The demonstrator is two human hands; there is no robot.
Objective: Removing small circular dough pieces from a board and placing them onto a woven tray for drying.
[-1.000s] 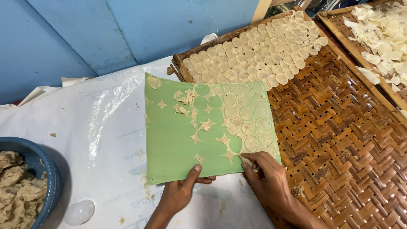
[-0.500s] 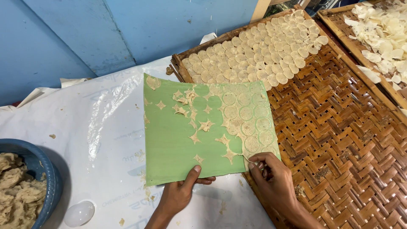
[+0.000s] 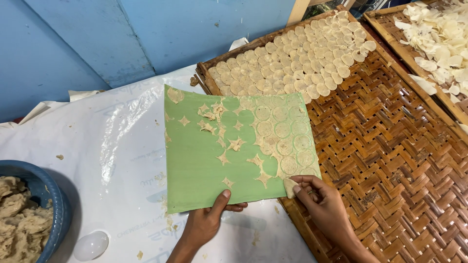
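Left hand [image 3: 204, 225] under green sheet [image 3: 209, 165], right hand [image 3: 321, 202] pinching dough round [image 3: 289, 186].

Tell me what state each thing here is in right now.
Green sheet: held up at its near edge, part cleared, dough rounds left on its right side.
Left hand: grips the sheet's near edge.
Right hand: pinches one dough round at the sheet's corner.
Woven tray: far end filled with rows of rounds, near part bare.
Blue bowl: holds lumpy dough.
Second tray: holds pale curled chips.
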